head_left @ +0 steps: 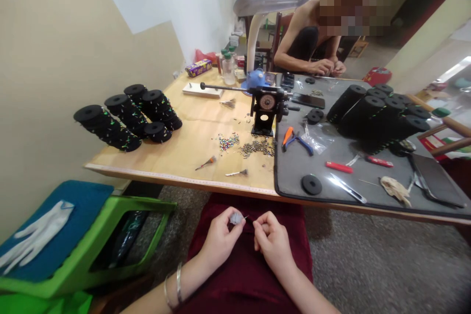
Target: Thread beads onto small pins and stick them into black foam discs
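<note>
Over the dark red cloth on my lap, my left hand is closed with thumb and finger around a small greyish-white tuft. A thin dark tip sticks out from it toward the right. My right hand sits just beside it, fingers curled and pinched together. Whatever is between those fingertips is too small to make out. Beyond my hands on the wooden table lie a small orange-and-grey brush-like piece, a pale stick with a grey tuft, coloured beads and small metal bits.
A black winding device and a lamp stand mid-table. Black foam spools are stacked left, more spools right. The grey mat bears pliers and tweezers. A co-worker sits opposite. A green stool stands left.
</note>
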A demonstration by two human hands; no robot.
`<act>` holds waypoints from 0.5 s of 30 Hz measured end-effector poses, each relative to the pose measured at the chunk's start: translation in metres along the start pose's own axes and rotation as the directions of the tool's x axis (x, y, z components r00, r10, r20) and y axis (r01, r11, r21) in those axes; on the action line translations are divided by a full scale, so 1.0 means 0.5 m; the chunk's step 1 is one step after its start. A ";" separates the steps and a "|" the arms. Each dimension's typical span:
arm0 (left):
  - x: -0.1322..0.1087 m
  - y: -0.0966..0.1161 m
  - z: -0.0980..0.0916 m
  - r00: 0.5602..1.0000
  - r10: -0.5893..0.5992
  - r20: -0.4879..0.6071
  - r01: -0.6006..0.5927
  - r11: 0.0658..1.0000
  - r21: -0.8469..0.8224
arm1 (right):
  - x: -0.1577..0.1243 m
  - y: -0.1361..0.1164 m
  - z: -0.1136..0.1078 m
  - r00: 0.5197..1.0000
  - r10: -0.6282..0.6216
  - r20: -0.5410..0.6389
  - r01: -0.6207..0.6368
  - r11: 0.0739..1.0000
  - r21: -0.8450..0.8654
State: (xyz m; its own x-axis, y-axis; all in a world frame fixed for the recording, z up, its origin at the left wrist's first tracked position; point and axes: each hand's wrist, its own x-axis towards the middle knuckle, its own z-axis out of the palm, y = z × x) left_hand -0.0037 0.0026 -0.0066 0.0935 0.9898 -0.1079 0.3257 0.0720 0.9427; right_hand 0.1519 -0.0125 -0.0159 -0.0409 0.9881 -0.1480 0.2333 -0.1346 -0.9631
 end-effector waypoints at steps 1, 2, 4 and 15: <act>-0.001 0.001 0.000 1.000 0.005 -0.001 -0.005 1.000 0.003 | 0.000 0.001 0.000 1.000 0.004 0.002 -0.004 1.000 -0.003; -0.002 0.003 0.000 1.000 0.011 -0.001 -0.011 1.000 0.006 | 0.001 0.002 0.000 1.000 0.007 0.005 -0.007 1.000 -0.005; -0.004 0.006 0.000 1.000 0.022 0.005 -0.022 1.000 0.015 | 0.002 0.005 0.000 1.000 0.015 0.010 -0.015 1.000 -0.003; -0.010 0.017 -0.001 0.996 0.051 0.075 -0.056 0.997 0.057 | 0.008 0.004 0.008 0.991 0.110 0.071 -0.119 0.982 0.147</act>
State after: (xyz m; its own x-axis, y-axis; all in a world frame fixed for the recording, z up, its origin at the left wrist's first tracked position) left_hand -0.0018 -0.0016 0.0021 0.1800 0.9802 -0.0825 0.3733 0.0096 0.9277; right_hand 0.1483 -0.0090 -0.0191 -0.0835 0.9597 -0.2685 0.0907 -0.2610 -0.9611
